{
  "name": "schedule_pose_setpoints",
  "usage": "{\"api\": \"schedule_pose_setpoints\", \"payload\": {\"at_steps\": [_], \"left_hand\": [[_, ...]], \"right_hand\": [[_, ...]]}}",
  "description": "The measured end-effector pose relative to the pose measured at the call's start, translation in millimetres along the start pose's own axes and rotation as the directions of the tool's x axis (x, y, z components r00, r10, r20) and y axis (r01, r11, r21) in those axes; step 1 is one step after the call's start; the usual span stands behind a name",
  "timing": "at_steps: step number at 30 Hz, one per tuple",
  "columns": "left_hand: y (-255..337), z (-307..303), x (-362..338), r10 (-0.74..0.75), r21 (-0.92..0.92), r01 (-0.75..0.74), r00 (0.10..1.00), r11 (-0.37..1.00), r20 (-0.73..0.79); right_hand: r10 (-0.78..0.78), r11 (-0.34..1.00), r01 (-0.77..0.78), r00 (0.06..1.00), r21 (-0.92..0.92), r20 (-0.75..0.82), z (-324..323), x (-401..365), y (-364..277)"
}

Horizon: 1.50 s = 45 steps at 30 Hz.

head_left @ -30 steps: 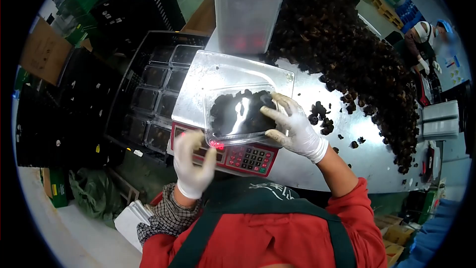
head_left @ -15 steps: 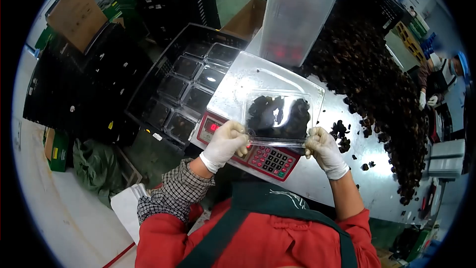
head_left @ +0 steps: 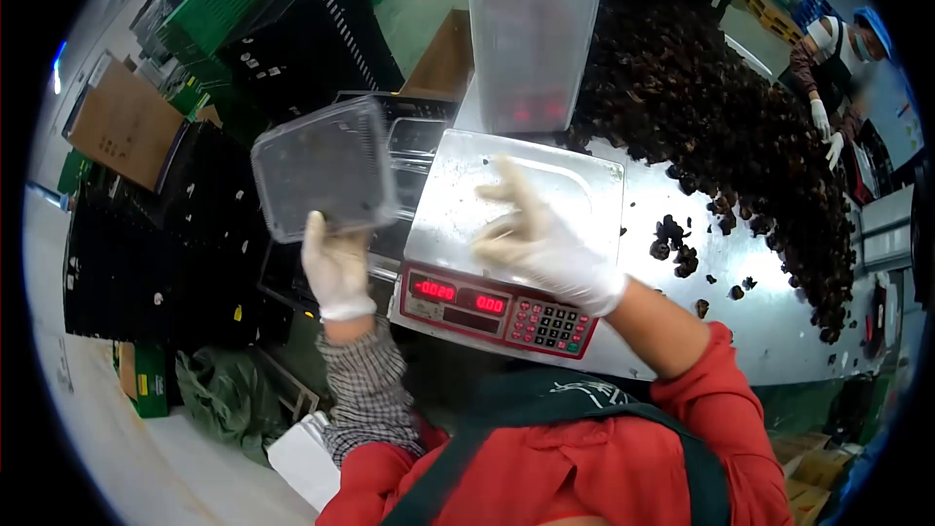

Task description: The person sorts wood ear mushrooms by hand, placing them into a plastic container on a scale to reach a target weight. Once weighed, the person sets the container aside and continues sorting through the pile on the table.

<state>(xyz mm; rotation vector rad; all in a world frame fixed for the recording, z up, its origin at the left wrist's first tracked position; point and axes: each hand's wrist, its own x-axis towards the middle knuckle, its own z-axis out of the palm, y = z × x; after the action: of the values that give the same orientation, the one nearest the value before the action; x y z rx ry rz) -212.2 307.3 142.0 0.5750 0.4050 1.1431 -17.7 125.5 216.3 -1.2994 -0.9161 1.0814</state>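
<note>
My left hand (head_left: 336,268) grips the near edge of a clear plastic clamshell box (head_left: 321,170), held tilted over the black crate left of the scale. Motion smears the box, so its contents are hard to make out. My right hand (head_left: 550,244), slightly blurred, hovers over the bare steel pan of the weighing scale (head_left: 453,224) with fingers apart and nothing in them. Red digits on the scale's display (head_left: 458,297) read about -0.020 and 0.00. Both hands wear white gloves.
Tall stacked clear boxes (head_left: 531,39) stand behind the scale. A large heap of dark brown mushroom-like pieces (head_left: 682,88) covers the table's right side, with loose bits (head_left: 672,234) nearer. A co-worker (head_left: 828,68) stands far right. Black crates (head_left: 146,244) are stacked at left.
The filled box has left the scale's front, carried leftward by my left hand over the crate. My right hand has let go and moved over the pan. My view has shifted.
</note>
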Motion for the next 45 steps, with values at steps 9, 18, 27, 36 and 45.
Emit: {"api": "schedule_pose_setpoints", "payload": {"at_steps": [9,18,27,36,45], "left_hand": [[-105.0,-262.7,197.1,-0.467,0.229,0.622,0.74,0.749,-0.485],[-137.4,-287.4,266.2,-0.326,0.568,-0.128,0.909,-0.813,-0.262],[-30.3,193.9,229.5,0.185,0.152,-0.92,0.089,-0.361,0.979],[-29.7,409.0,220.4,-0.276,0.137,-0.572,0.575,-0.809,0.77],[-7.7,456.3,309.6,-0.472,0.275,-0.783,0.572,-0.557,0.67]], "right_hand": [[0.289,0.919,-0.375,0.442,0.117,-0.849,-194.3,-212.1,87.7],[0.393,0.747,-0.651,0.266,0.137,-0.88,-180.2,-318.9,138.0],[-0.175,0.501,-0.787,0.313,-0.358,-0.933,-186.7,-334.8,173.9],[-0.142,0.618,-0.743,0.214,-0.255,-0.966,-189.6,-362.2,188.6],[-0.155,0.691,-0.679,0.198,-0.249,-0.968,-193.6,-372.8,197.8]]}}
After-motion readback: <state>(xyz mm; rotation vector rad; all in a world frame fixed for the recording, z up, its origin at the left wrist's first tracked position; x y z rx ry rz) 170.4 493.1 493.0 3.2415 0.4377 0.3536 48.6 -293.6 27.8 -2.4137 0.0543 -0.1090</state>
